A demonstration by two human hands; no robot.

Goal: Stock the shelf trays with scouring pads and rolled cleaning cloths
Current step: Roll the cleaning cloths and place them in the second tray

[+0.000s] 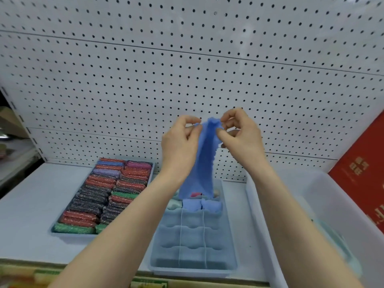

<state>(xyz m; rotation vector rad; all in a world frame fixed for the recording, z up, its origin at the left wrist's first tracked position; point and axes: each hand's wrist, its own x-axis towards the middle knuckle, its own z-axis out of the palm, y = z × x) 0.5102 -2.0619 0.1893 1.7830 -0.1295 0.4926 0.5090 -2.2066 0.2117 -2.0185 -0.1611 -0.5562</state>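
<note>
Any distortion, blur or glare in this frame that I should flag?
Head view: wide-angle bending curves the pegboard seams and splays the forearms; lighting is flat and even, no glare or hard shadows; the whole frame is soft, so the scouring pads and the print on the red box lack detail.

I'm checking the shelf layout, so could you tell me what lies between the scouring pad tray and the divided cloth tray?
In the head view, only bare shelf separates the scouring pad tray from the divided cloth tray.
</note>
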